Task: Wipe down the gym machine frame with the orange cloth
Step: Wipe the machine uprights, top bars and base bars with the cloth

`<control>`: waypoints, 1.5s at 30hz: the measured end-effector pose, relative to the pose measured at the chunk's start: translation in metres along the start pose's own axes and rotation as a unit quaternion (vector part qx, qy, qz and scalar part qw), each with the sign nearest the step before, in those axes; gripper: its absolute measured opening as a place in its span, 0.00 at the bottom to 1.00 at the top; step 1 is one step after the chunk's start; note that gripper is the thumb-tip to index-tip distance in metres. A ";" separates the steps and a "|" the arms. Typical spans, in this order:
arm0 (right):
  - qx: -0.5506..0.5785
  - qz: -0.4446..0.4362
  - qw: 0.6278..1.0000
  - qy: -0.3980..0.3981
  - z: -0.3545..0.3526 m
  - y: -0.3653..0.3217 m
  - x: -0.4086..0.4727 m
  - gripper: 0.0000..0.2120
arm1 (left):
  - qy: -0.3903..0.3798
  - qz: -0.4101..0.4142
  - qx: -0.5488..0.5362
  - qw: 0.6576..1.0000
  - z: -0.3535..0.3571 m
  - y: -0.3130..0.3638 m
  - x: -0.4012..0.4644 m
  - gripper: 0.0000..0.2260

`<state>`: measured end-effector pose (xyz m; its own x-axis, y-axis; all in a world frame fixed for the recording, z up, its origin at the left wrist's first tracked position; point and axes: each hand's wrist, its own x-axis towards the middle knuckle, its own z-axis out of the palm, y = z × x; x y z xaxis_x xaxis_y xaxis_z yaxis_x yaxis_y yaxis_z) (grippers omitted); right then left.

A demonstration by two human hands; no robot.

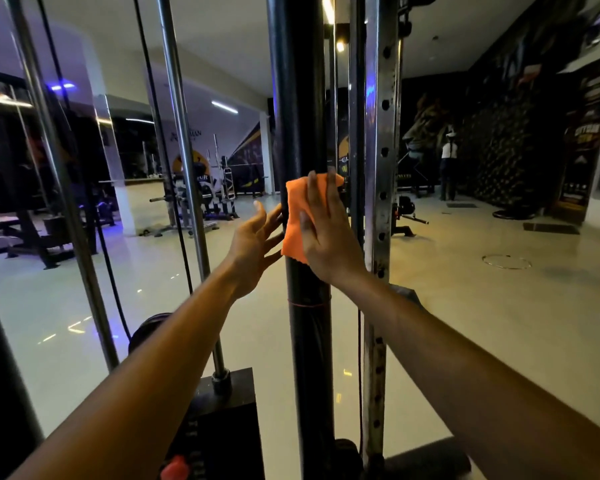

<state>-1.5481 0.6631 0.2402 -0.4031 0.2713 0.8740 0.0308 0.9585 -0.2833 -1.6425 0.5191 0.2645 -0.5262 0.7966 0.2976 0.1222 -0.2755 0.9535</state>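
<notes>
A black upright post [297, 98] of the gym machine frame stands in the middle of the view. The orange cloth [297, 216] lies flat against this post at about chest height. My right hand [329, 230] presses the cloth onto the post with straight, spread fingers. My left hand [255, 244] is just left of the post, fingers straight and relaxed, with its fingertips at the post's left side beside the cloth's edge. It holds nothing.
A chrome perforated upright [381, 133] stands right of the post. Chrome guide rods [184, 150] and a black cable [160, 133] run at the left above the weight stack [222, 424]. Benches and racks [201, 199] fill the far floor. A person [449, 168] stands far right.
</notes>
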 end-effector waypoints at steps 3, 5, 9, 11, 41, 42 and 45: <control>-0.023 -0.004 1.000 0.001 0.006 0.002 -0.015 0.34 | -0.002 0.008 0.012 1.000 0.001 -0.009 -0.001 0.27; -0.029 -0.012 0.999 -0.010 0.019 0.010 -0.061 0.36 | -0.002 0.011 0.015 1.000 0.001 -0.023 -0.001 0.24; -0.007 0.021 0.998 -0.066 0.050 0.027 -0.158 0.40 | -0.024 0.011 0.062 0.998 0.003 -0.050 0.000 0.15; 0.011 0.047 0.997 -0.056 0.058 0.027 -0.163 0.41 | -0.042 0.032 0.083 0.995 0.003 -0.060 0.002 0.19; -0.003 0.117 0.990 -0.078 0.141 0.066 -0.337 0.39 | 0.014 0.019 0.037 0.999 -0.002 -0.223 -0.056 0.19; -0.005 0.106 0.992 -0.061 0.141 0.063 -0.323 0.40 | 0.017 0.013 0.037 0.999 -0.002 -0.227 -0.057 0.18; -0.022 0.089 0.996 -0.024 0.135 0.058 -0.282 0.38 | 0.030 -0.018 0.044 0.998 -0.003 -0.229 -0.057 0.16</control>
<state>-1.5558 0.6302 -0.0762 -0.4302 0.4335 0.7918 0.1447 0.8989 -0.4135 -1.6429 0.5355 0.0295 -0.5801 0.7715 0.2614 0.1733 -0.1967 0.9650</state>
